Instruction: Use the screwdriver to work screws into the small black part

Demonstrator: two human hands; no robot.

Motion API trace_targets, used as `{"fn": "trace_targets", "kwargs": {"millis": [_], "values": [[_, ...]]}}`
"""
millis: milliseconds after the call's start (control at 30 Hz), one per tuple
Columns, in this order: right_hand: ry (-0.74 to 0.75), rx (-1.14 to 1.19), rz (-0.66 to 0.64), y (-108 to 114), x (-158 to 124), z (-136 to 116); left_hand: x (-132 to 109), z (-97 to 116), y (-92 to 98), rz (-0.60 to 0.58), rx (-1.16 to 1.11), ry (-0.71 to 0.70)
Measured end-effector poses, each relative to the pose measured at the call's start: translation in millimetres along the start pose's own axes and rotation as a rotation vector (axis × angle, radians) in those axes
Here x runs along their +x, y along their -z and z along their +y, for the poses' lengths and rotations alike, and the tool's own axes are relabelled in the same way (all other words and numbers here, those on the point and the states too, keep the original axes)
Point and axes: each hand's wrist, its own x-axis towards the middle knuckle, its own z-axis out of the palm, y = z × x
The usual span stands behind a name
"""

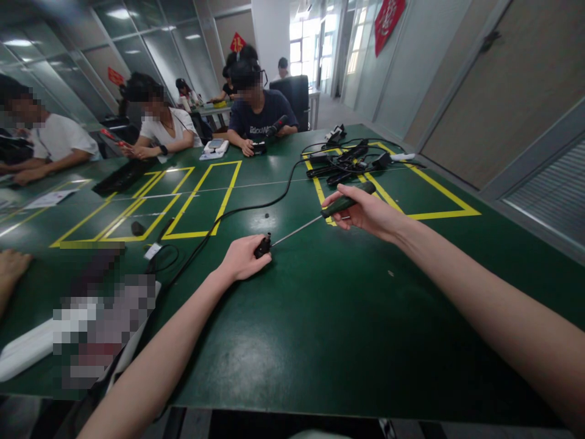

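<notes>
My left hand (244,257) is closed on a small black part (262,246) just above the green table (292,341). In my right hand (359,213) is a screwdriver with a dark green handle (350,200). Its long thin metal shaft (297,231) points down and to the left, and the tip is at the right side of the black part. Whether the tip sits in a screw is too small to tell. A tiny dark piece (267,215) lies on the table beyond my left hand.
Black cables (351,161) lie tangled at the back right. One long cable (256,207) runs across toward the left, near a white tag (153,250). A dark tray (121,177) and white objects (34,344) are at left. Several people sit across the table; another person's hand (13,268) is at the left edge.
</notes>
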Motion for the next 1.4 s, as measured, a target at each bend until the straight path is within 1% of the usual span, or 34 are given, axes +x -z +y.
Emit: {"fn": "trace_targets", "kwargs": {"millis": [333, 567, 833, 1400], "values": [[0.034, 0.038, -0.003, -2.4, -5.0, -5.7, 0.0, -2.8, -1.5, -0.007, 0.000, 0.006], [0.030, 0.017, 0.014, -2.5, -2.6, -4.4, 0.1, -2.6, -0.9, -0.004, 0.007, -0.009], [0.057, -0.035, 0.028, -3.1, -4.1, -3.6, 0.4, -1.4, -0.4, -0.006, 0.017, 0.000], [0.057, -0.041, -0.015, -5.2, -6.6, -5.0, 0.2, -1.6, 0.0, -0.026, 0.034, 0.003]]}}
